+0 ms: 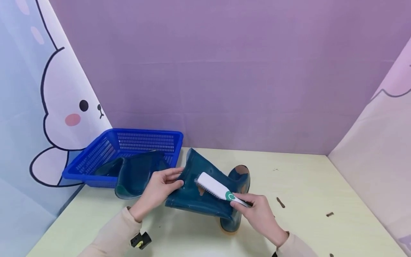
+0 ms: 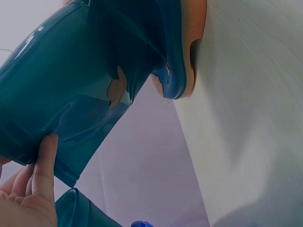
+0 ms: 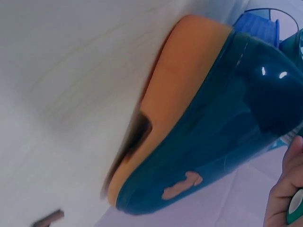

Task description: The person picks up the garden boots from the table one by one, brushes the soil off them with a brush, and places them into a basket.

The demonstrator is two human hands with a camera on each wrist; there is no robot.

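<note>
A teal rain boot (image 1: 205, 200) with an orange sole (image 3: 177, 71) is held tilted over the table. My left hand (image 1: 162, 187) grips the rim of its shaft, thumb on the outside. In my right hand (image 1: 257, 212) is a white scrubbing brush (image 1: 213, 185) with a green round label, held by the handle. Its bristles meet the shaft near a brown patch (image 2: 117, 87). Another brown patch (image 3: 182, 185) shows on the foot of the boot in the right wrist view.
A blue plastic basket (image 1: 147, 131) stands at the back left, with a second teal boot (image 1: 136, 175) leaning out over its front edge. Small brown bits (image 1: 280, 202) lie scattered on the right of the pale table (image 1: 302, 178). A purple backdrop (image 1: 224, 89) hangs behind.
</note>
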